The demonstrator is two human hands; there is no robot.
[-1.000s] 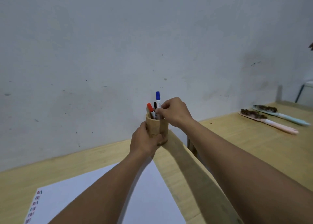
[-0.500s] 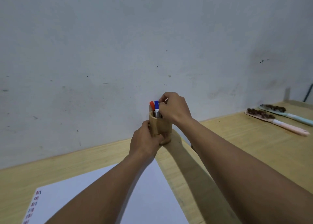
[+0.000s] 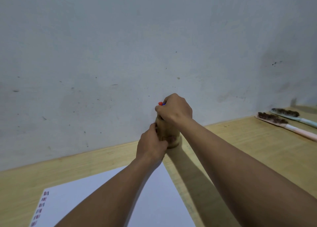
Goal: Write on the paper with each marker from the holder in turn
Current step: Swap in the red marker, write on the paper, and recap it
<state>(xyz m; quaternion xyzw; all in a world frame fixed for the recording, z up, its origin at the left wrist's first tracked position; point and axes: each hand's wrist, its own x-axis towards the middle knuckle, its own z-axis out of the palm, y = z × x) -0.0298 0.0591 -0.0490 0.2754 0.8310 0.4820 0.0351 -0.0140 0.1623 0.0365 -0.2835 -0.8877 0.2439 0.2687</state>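
Observation:
A round wooden holder [image 3: 169, 132] stands on the table near the wall. My left hand [image 3: 151, 145] is wrapped around its left side. Over the holder's mouth, my right hand [image 3: 175, 109] has its fingers closed on the markers standing in it. Only the red cap [image 3: 160, 103] and a sliver of the blue cap [image 3: 163, 104] show past the fingers; the marker bodies are hidden. A white sheet of paper [image 3: 159, 197] lies in front of me under my forearms, with short coloured marks [image 3: 42, 208] down its left edge.
The wooden table [image 3: 240, 144] runs along a grey wall. Two long-handled brushes, one pink [image 3: 288, 125] and one pale blue [image 3: 295, 116], lie at the far right.
The blue marker, raised above the holder a second ago, has gone down among the others. My right hand has followed it down onto the holder's mouth. My left hand stays on the holder.

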